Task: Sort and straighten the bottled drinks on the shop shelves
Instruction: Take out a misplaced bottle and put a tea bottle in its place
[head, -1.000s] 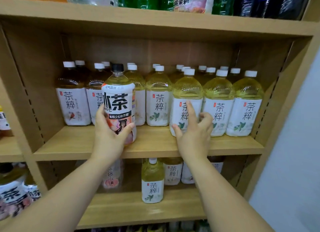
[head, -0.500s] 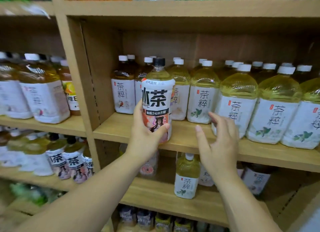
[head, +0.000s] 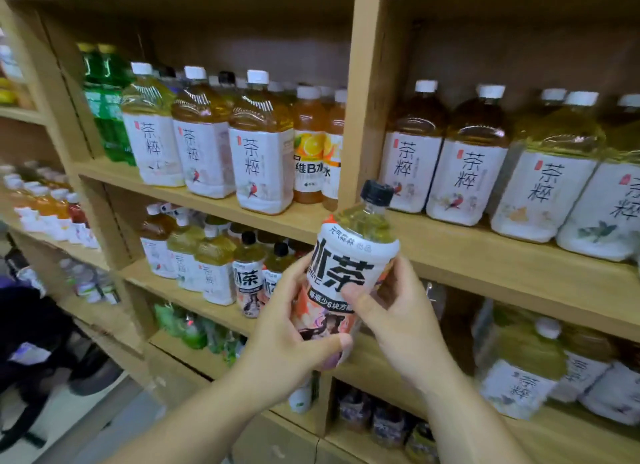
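So, the wooden shelving unit (head: 485,252) pretty much fills the whole view, split by an upright divider (head: 363,83) into a left bay and a right bay. On the upper shelf of the right bay stands a row of big white-capped tea bottles (head: 467,173) with white labels, amber ones nearest the divider and paler yellow ones further right. The left bay has more of the same big tea bottles (head: 204,159) at that level, with green bottles (head: 107,110) at the far left end and a couple of orange vitamin drink bottles (head: 309,159) tucked right against the divider. One shelf down in the left bay are smaller tea bottles, and among them two black-capped iced tea bottles (head: 248,276). The bottom shelves are blurry, so probably more drinks, but I can't really tell which. The odd one out, a black-capped iced tea bottle (head: 346,266), is off the shelves, held up in front of the divider and tilted a bit to the right. The left hand (head: 287,339) wraps around its lower half, thumb across the front of the label, and the right hand (head: 398,321) grips it from the right side with its thumb (head: 356,301) pressed on the label. Its black cap (head: 376,193) sits about level with the upper shelf board.
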